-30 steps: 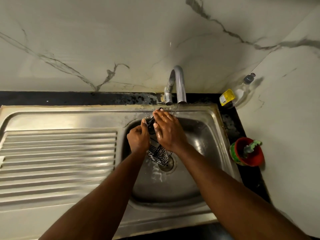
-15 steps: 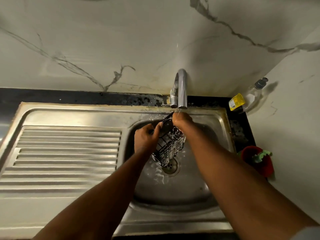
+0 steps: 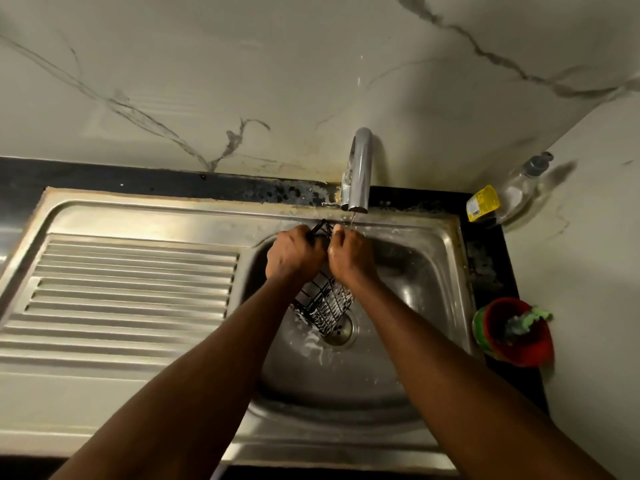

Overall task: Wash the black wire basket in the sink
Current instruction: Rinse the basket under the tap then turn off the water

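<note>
- Black wire basket (image 3: 323, 306) hangs tilted at frame centre, inside the sink (image 3: 426, 271) bowl. Lower end sits just above the drain (image 3: 341, 332), upper rim close under the tap (image 3: 360, 168) spout.
- Left hand (image 3: 294, 254) curls round the upper rim. Right hand (image 3: 349, 258) is beside it, fingers curled on the rim's other side, apparently pinching wire. A thin water stream (image 3: 352, 220) falls onto its knuckles.
- Handling, as judged: light, stiff, open mesh; wet wire prob. slippery, thin bars bite fingers. Best hold is the rim w/ both hands, not the mesh.
- Left of frame: ribbed drainboard (image 3: 131, 289).
- Right edge: soap bottle (image 3: 519, 188) above, red tub (image 3: 516, 341) w/ green scrubber below.
</note>
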The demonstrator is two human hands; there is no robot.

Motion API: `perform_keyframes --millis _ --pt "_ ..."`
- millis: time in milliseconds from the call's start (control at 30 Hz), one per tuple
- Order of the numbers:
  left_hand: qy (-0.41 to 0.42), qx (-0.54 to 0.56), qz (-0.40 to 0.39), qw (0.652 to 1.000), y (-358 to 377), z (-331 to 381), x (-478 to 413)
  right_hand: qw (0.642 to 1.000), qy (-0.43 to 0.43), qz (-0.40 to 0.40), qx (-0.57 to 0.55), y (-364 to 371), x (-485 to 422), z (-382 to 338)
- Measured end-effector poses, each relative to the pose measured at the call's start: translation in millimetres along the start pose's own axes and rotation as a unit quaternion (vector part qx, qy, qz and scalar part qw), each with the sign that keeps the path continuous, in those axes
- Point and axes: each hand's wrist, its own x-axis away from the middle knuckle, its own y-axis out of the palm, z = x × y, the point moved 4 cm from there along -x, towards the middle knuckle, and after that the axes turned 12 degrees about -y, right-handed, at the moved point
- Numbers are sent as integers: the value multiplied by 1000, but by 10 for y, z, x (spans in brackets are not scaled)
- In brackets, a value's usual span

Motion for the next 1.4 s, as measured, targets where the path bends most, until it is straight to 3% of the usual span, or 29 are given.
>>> perform_keyframes --millis 67,233,367,500,600,700,833,900,1000,1167,1267,1333,1400 --pt "-13 7 6 1000 -9 6 54 991 102 -73 -39 -32 -105 47" --pt "-15 50 24 998 -61 -90 169 932 213 -209 -203 7 -241 124" --pt "-42 73 10 996 -152 -255 163 907 268 -257 -199 103 -131 279" --pt "-55 166 16 984 -221 -415 166 938 173 -248 -168 55 -37 -79" --pt "-14 221 29 975 -184 -517 200 958 124 -251 -55 188 29 -224" --pt "15 243 21 970 -128 -518 280 971 113 -207 48 317 180 -188" --pt "38 239 9 970 -135 -416 222 981 55 -173 70 385 338 -200" --pt "24 236 8 971 -147 -390 171 977 77 -184 70 403 216 -161" --pt "-13 253 23 967 -151 -398 168 962 180 -207 -9 405 -23 86" --pt "-5 217 17 976 -183 -402 164 911 351 -89 -199 631 -330 1244" --pt "-18 210 18 977 -227 -380 136 915 364 -110 -138 631 -232 1255" --pt "-33 223 16 974 -234 -389 81 937 332 -74 -83 649 -240 1143" --pt "-42 230 12 972 -241 -422 14 956 269 -120 8 415 -66 599"
